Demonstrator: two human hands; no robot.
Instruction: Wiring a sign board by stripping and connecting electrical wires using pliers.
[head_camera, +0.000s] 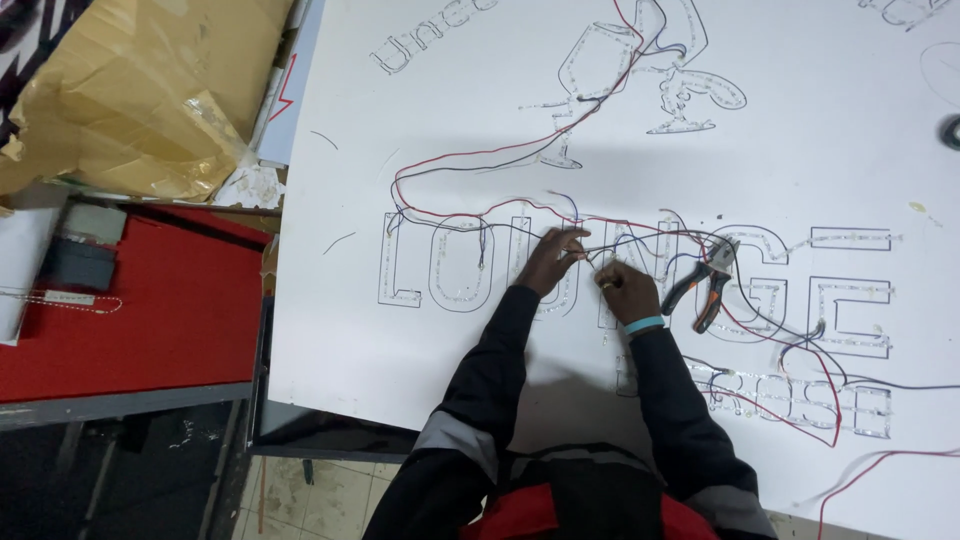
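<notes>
Head view: left hand and right hand each pinch a thin wire taut between closed grips, pliers beside them on the white sign board

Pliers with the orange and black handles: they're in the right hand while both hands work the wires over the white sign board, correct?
Not quite. The head view shows the pliers lying on the white sign board, just beside the right hand, not in it. Both hands do work the wires: left hand and right-hand fingers each pinch thin wire.
</notes>
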